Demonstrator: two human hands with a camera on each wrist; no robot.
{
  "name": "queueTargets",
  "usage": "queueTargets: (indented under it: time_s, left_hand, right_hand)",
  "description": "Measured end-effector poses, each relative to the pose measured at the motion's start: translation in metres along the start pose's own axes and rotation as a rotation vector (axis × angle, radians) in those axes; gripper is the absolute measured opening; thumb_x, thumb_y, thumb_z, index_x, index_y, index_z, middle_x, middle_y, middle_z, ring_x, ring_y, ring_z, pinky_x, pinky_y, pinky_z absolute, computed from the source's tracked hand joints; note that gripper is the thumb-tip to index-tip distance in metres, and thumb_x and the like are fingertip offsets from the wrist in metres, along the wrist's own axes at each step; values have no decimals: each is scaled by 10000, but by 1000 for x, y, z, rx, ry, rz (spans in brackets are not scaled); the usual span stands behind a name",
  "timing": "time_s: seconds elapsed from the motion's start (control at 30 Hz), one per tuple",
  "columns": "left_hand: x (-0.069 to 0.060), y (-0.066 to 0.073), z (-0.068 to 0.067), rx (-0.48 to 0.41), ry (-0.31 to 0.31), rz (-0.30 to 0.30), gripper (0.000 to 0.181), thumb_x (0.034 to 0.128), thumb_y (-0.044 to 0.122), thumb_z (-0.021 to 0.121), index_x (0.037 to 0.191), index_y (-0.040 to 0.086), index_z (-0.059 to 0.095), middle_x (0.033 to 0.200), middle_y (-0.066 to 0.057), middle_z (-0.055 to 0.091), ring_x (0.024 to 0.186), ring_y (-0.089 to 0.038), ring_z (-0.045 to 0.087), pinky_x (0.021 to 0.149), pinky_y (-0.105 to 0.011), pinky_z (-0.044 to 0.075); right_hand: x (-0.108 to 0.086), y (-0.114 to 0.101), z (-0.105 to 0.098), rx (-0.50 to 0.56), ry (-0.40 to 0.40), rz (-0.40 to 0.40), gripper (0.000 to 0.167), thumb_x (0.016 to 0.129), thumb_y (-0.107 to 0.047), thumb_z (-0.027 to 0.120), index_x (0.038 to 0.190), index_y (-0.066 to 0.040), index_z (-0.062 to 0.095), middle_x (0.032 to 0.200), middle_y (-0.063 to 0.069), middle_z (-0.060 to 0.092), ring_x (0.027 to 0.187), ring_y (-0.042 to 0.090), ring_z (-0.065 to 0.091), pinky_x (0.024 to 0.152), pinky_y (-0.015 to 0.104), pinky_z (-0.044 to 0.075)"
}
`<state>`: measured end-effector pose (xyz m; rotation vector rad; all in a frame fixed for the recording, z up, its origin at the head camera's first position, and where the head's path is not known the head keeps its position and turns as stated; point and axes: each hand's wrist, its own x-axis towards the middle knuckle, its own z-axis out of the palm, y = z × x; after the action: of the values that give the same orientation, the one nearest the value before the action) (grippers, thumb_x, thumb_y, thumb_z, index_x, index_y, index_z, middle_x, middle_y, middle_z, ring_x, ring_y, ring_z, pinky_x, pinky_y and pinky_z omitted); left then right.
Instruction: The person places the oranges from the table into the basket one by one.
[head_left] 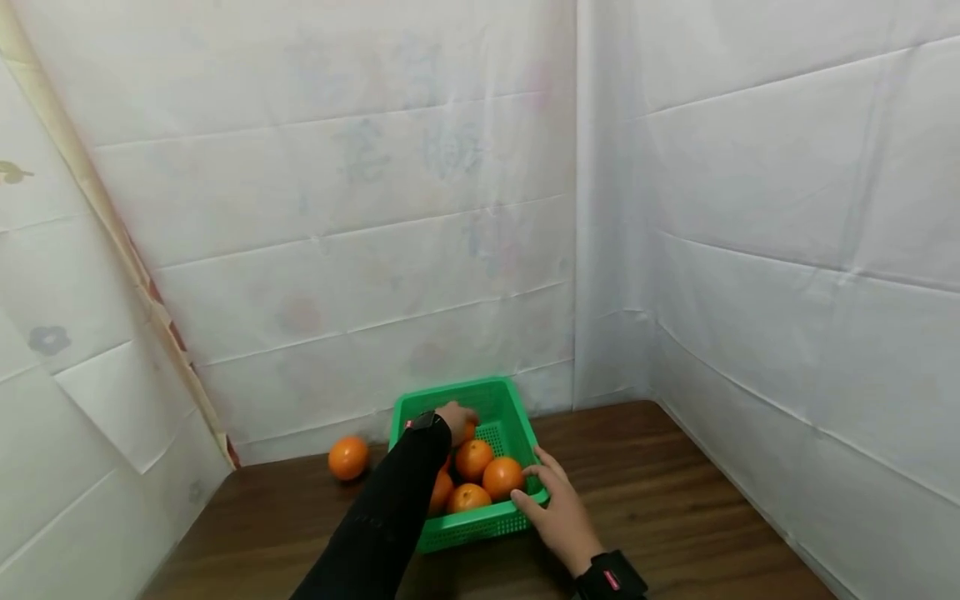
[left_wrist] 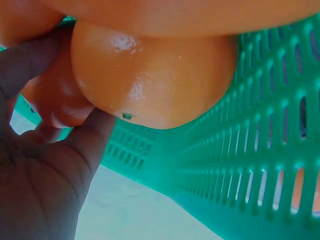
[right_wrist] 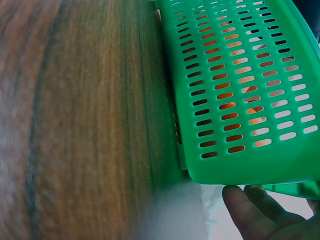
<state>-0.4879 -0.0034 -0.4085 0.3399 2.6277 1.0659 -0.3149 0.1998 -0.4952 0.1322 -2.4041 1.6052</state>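
Note:
Several oranges (head_left: 468, 497) lie in a green plastic basket (head_left: 471, 527) on the table. My left hand (head_left: 453, 419) reaches into its far part and grips an orange (left_wrist: 60, 92) between thumb and fingers; part of that orange is hidden by the hand. Beside it, a larger-looking orange (left_wrist: 155, 75) fills the middle of the left wrist view. With the thumb by the front rim and fingers over the right rim, my right hand (head_left: 562, 508) holds the basket's near right corner. In the right wrist view, its fingertips (right_wrist: 232, 192) show at the corner of the slotted wall.
One orange (head_left: 348, 458) lies on the wooden table (head_left: 645, 467), left of the basket. White sheeting (head_left: 360, 275) hangs as a wall behind the table, and more sheeting (head_left: 810, 275) runs along the right side.

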Motion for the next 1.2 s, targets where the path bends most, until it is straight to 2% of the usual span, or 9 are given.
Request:
queueTargets:
  time_s: [0.07, 0.2, 0.33, 0.57, 0.73, 0.8, 1.03, 1.13, 1.2]
  left_hand:
    - [-10, 2, 2, -101, -12, -32, 576, 1099, 219, 590, 1636, 99, 419, 1679, -274, 326, 1343, -476, 564, 988, -552, 586]
    - [-11, 0, 2, -46, -52, -8, 512, 1096, 147, 587, 1600, 144, 497, 1672, -275, 332, 1323, -461, 582, 949, -525, 603]
    - [-4, -2, 0, -50, -39, -45, 504, 1116, 243, 568, 1605, 153, 486, 1642, -251, 382, 1222, -401, 643, 894, -502, 613]
    - [-18, 6, 3, -386, -90, -244, 602, 1118, 392, 529, 1526, -45, 453, 1220, -251, 656, 992, -399, 705, 853, -548, 605]
    - [-24, 7, 3, -379, -78, -200, 517, 1120, 369, 519, 1396, -66, 560, 1203, -240, 672, 1003, -381, 704, 873, -520, 608]
    - [-15, 0, 3, -300, -86, -145, 474, 1132, 331, 507, 1434, -29, 567, 1239, -229, 662, 999, -357, 704, 853, -493, 614]
    - [28, -28, -1, -196, -110, -94, 502, 1114, 334, 557, 1550, 87, 526, 1363, -222, 626, 1039, -355, 719, 795, -495, 630]
    - [29, -24, -7, 62, -105, 13, 459, 1105, 262, 594, 1557, 196, 549, 1458, -174, 595, 1127, -320, 698, 831, -466, 625]
    - [18, -14, -11, 168, -113, 66, 456, 1101, 190, 600, 1552, 243, 562, 1475, -162, 588, 1143, -312, 696, 844, -457, 627]
  right_hand:
    - [-2, 1, 2, 0, -3, 0, 349, 1037, -422, 704, 1242, -140, 682, 1745, 123, 311, 1570, 498, 325, 1152, 722, 388]
    - [-3, 0, 3, 7, -1, -8, 346, 1040, -418, 702, 1228, -129, 683, 1741, 139, 313, 1567, 505, 326, 1148, 724, 391]
    - [-2, -2, 4, 11, 7, -15, 341, 1042, -411, 700, 1229, -127, 681, 1740, 138, 314, 1570, 498, 325, 1157, 717, 387]
    - [-1, -3, 4, 3, 18, -15, 336, 1037, -395, 710, 1232, -121, 687, 1737, 135, 323, 1569, 488, 332, 1172, 716, 375]
    - [-1, -2, 4, 1, 17, -13, 331, 1036, -392, 712, 1232, -126, 686, 1736, 137, 323, 1565, 487, 341, 1171, 713, 378]
    - [-1, -2, 4, 1, 13, -11, 334, 1035, -393, 713, 1232, -125, 686, 1737, 139, 322, 1565, 490, 339, 1171, 714, 377]
    - [0, -3, 3, 4, 13, -10, 332, 1034, -392, 715, 1233, -128, 687, 1736, 139, 323, 1567, 489, 335, 1176, 716, 369]
    - [1, -3, 3, 1, 22, -13, 329, 1032, -398, 717, 1223, -132, 688, 1735, 132, 329, 1568, 482, 340, 1181, 713, 366]
    - [2, -3, 2, 0, 24, -13, 328, 1031, -403, 717, 1217, -134, 688, 1735, 130, 329, 1569, 482, 338, 1182, 715, 363]
